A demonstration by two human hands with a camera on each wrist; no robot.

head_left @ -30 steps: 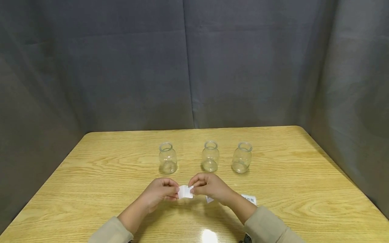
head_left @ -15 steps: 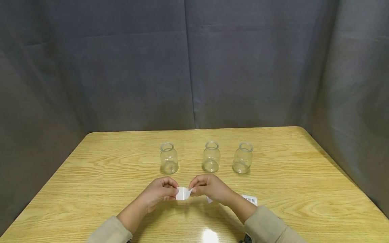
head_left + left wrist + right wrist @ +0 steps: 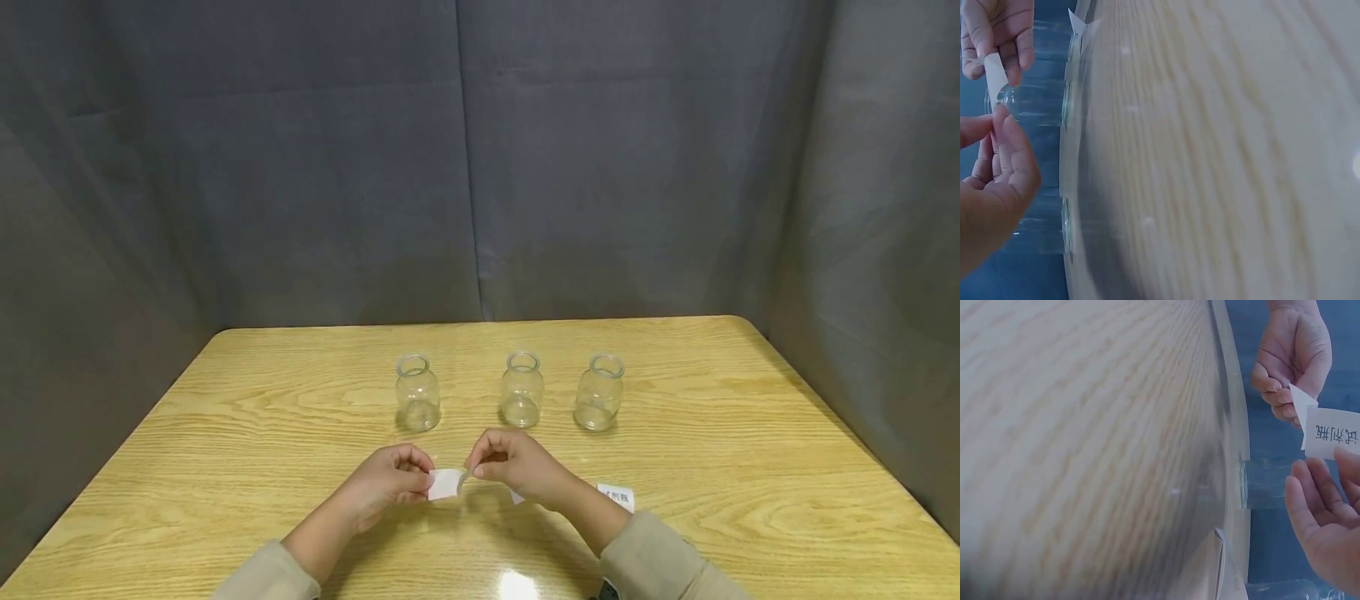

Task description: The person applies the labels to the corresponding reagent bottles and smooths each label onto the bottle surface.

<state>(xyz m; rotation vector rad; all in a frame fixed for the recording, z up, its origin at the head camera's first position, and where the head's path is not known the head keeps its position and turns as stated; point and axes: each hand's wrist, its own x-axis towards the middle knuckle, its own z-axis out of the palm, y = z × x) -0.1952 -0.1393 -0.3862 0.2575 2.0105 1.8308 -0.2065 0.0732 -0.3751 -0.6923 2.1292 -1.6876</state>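
Between both hands in the head view is a small white label (image 3: 444, 484). My left hand (image 3: 386, 483) pinches its left end between thumb and fingers. With thumb and fingertips, my right hand (image 3: 521, 467) pinches a curled, narrow strip at the other end. In the right wrist view, dark handwritten-looking characters show on the label (image 3: 1332, 433) near my right hand (image 3: 1329, 525), while a white flap (image 3: 1301, 409) angles away towards my left hand (image 3: 1297, 356). Whether the flap is a separate backing layer, I cannot tell.
Three open glass jars, left (image 3: 417, 398), middle (image 3: 522, 396) and right (image 3: 598, 398), stand upright beyond the hands. Another white label (image 3: 617, 497) with dark characters lies by the right forearm. A white paper corner (image 3: 517, 497) shows under the right hand. Grey curtains (image 3: 337, 183) surround the wooden table (image 3: 262, 400).
The label, earlier stretched between both hands, has bent near its right end, and that end now curls up in my right fingers. My left hand has shifted slightly left and down.
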